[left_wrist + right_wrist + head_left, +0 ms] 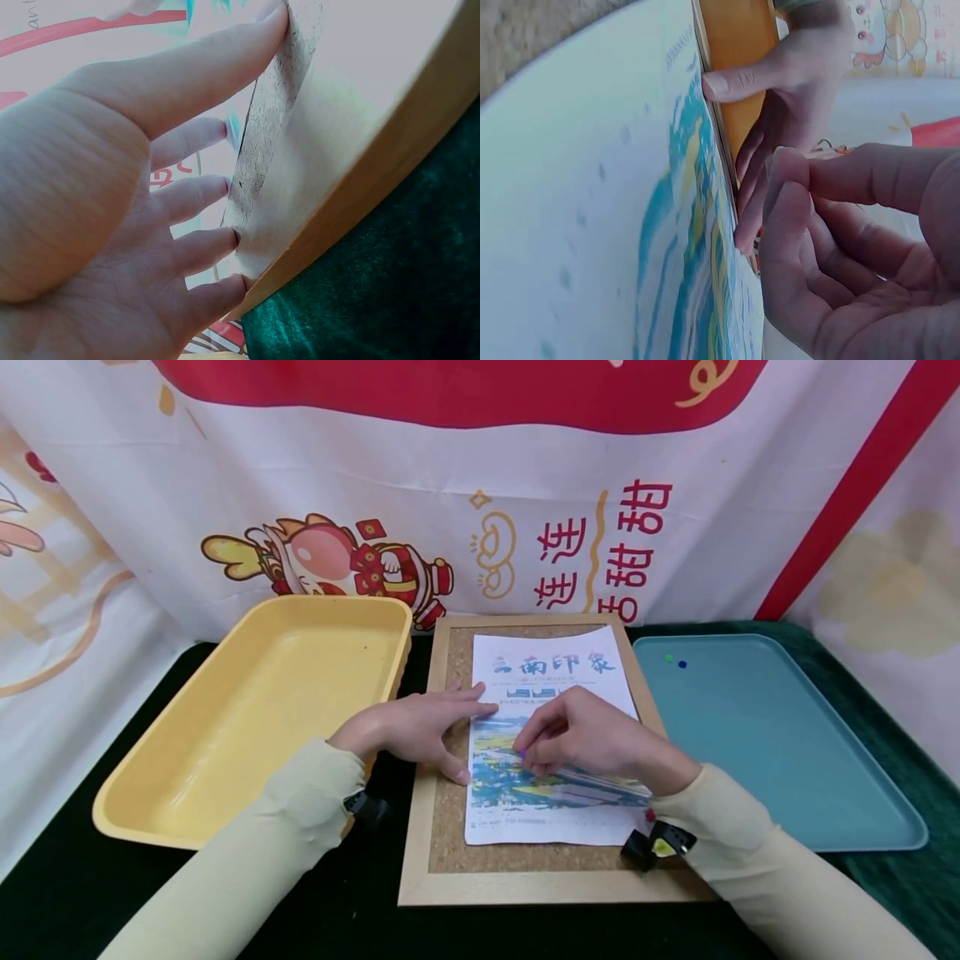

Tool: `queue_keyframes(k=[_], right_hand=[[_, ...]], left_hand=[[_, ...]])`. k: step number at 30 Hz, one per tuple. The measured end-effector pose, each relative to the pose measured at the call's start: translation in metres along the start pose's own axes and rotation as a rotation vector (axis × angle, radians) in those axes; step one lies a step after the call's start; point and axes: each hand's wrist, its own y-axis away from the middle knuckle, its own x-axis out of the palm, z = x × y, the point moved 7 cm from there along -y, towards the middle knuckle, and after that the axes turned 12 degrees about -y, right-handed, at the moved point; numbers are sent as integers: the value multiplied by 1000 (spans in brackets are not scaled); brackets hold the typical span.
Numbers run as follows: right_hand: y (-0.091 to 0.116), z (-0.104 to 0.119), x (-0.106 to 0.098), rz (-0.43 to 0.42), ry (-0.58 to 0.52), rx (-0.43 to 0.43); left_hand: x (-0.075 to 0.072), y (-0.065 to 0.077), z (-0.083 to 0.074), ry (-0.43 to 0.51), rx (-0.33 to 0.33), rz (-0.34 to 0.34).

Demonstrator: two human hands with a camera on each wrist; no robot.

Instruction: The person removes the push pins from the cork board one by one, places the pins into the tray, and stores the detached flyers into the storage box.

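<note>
- Framed corkboard [525, 858] beneath both hands
- Printed sheet [506, 793] on it, under the right hand
- Left hand [420, 727] spread wide at the sheet's edge; light, flat pressure should steady it
- Right hand [592, 739] pinching a tiny purple piece [523, 754], best held straight

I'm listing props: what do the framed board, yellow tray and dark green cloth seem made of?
Framed board: matte cork, judging by its speckled brown grain; the smooth pale frame looks wooden.
Yellow tray: probably glossy plastic, given its highlights and rounded rim.
Dark green cloth: perhaps velvet, from its patchy sheen.
</note>
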Motion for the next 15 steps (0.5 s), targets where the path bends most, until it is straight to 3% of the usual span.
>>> queue_keyframes(k=[8,15], right_hand=[[1,-1,-21,-118,-44,11],[5,0,-34,-216,-13,26]], left_hand=[[0,1,-1,-4,6,2],[0,0,0,2,-2,6]])
